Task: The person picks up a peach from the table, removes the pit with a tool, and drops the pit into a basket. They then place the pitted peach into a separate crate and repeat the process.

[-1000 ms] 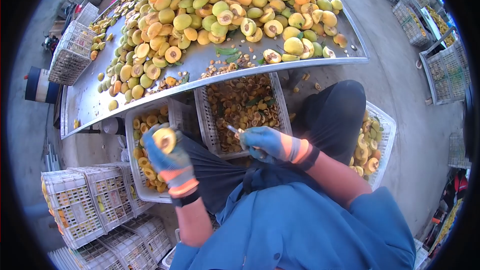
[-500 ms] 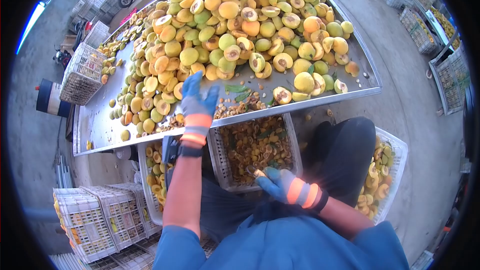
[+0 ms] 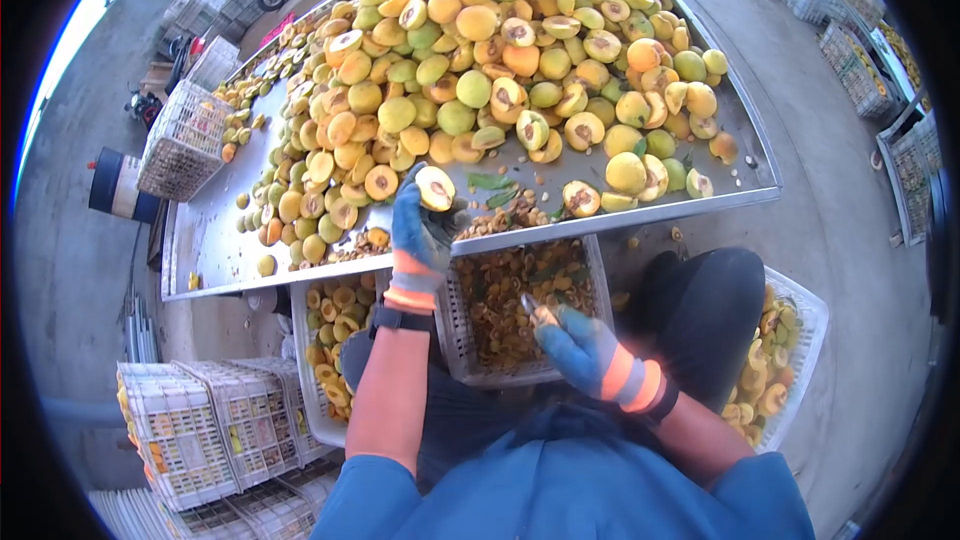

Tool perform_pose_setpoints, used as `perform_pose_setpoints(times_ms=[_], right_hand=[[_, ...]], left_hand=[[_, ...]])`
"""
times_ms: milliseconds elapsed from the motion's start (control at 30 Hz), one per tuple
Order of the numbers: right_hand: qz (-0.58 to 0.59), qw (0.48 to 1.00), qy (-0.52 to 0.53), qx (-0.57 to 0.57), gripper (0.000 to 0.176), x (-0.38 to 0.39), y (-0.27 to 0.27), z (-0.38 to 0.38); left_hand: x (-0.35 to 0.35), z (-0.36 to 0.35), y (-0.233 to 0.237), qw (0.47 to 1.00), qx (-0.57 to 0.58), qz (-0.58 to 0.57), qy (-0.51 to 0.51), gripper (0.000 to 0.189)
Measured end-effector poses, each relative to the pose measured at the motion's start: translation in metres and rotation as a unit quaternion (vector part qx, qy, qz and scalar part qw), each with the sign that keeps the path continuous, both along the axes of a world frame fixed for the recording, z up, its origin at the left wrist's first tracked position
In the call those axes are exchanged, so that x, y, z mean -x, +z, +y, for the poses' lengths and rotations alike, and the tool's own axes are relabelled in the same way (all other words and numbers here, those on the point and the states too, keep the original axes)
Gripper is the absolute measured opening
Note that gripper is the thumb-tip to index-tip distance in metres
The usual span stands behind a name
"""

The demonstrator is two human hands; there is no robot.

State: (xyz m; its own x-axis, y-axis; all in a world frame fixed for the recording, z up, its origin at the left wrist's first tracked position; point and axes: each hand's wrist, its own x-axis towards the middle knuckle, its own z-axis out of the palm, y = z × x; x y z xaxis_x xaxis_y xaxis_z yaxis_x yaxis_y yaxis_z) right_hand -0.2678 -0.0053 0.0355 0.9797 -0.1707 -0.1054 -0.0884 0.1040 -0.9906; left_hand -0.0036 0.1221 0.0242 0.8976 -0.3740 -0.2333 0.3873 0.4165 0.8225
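My left hand (image 3: 420, 235), in a blue glove with an orange cuff, holds a halved yellow fruit (image 3: 436, 188), its cut face with the brown pit showing. It is at the front edge of the metal table (image 3: 620, 215), beside the fruit pile (image 3: 400, 90). My right hand (image 3: 580, 345), gloved the same way, is closed around a small tool (image 3: 535, 308) with a light handle and a metal tip. That hand is over the right side of a white crate (image 3: 455, 340) of pits and scraps, below the table edge.
A crate of fruit halves (image 3: 325, 415) stands left of my legs, another (image 3: 790, 380) at the right. Stacked crates (image 3: 200, 440) are at the lower left. More crates line the right side, and a basket (image 3: 185, 140) sits at the table's left end.
My left hand has come away from the pile and now has a halved fruit in it. My right hand with the tool has risen slightly. The whole view has shifted a little.
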Motion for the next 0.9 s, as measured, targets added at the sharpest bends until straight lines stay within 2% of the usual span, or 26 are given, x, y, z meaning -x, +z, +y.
perform_pose_setpoints(times_ms=[67,100,200,233,300,333,367,400,433,467,500,533,567,667,767,867,900], right_hand=[[0.007,0.997,0.014,-0.077,0.009,-0.013,0.004,0.006],[0.012,0.997,0.029,-0.074,0.010,-0.019,0.020,0.007],[-0.055,0.992,0.078,0.088,0.014,-0.025,0.024,0.014],[-0.075,0.986,0.082,0.125,0.017,-0.025,0.027,0.018],[-0.120,0.972,0.074,0.186,0.023,-0.023,0.029,0.027],[-0.127,0.965,0.081,0.217,0.024,-0.021,0.025,0.029],[-0.135,0.956,0.086,0.247,0.024,-0.018,0.022,0.031],[-0.143,0.946,0.091,0.277,0.025,-0.016,0.018,0.034],[-0.140,0.934,0.107,0.312,0.021,-0.013,0.011,0.035],[-0.136,0.920,0.122,0.346,0.019,-0.009,0.007,0.036],[-0.066,0.964,0.087,0.244,0.034,-0.006,0.017,0.041],[-0.063,0.962,0.085,0.253,0.034,-0.004,0.015,0.043],[-0.060,0.960,0.082,0.261,0.033,-0.001,0.011,0.045],[-0.052,0.956,0.066,0.281,0.033,0.004,0.007,0.051],[-0.024,0.958,0.061,0.280,0.033,0.008,0.011,0.056],[-0.009,0.965,0.056,0.257,0.034,0.009,0.017,0.060],[-0.007,0.968,0.053,0.246,0.035,0.010,0.019,0.060]], left_hand=[[0.044,0.024,0.022,0.988,0.109,0.111,0.012,0.043],[0.065,0.033,0.028,0.986,0.126,0.110,0.005,0.041],[0.114,0.048,0.034,0.987,0.123,0.104,0.012,0.045],[0.133,0.050,0.032,0.998,0.036,0.021,0.045,0.048],[0.152,0.052,0.031,0.998,0.035,0.000,0.053,0.034],[0.157,0.057,0.023,0.987,-0.081,-0.125,0.057,0.028],[0.164,0.062,0.014,0.947,-0.195,-0.247,0.058,0.024],[0.169,0.063,0.012,0.880,-0.301,-0.363,0.057,0.024],[0.173,0.065,0.017,0.856,-0.323,-0.401,0.049,0.031],[0.175,0.068,0.014,0.874,-0.308,-0.375,0.031,0.028],[0.176,0.071,0.013,0.889,-0.294,-0.351,0.014,0.025],[0.177,0.071,0.013,0.902,-0.280,-0.327,-0.002,0.022],[0.180,0.072,0.015,0.872,-0.312,-0.377,0.003,0.019],[0.188,0.064,0.015,0.927,-0.229,-0.295,0.008,0.011],[0.194,0.056,0.028,0.995,-0.076,-0.066,0.019,0.023],[0.196,0.055,0.026,0.978,-0.158,-0.134,0.008,0.034],[0.197,0.056,0.026,0.982,-0.151,-0.115,0.003,0.033]])
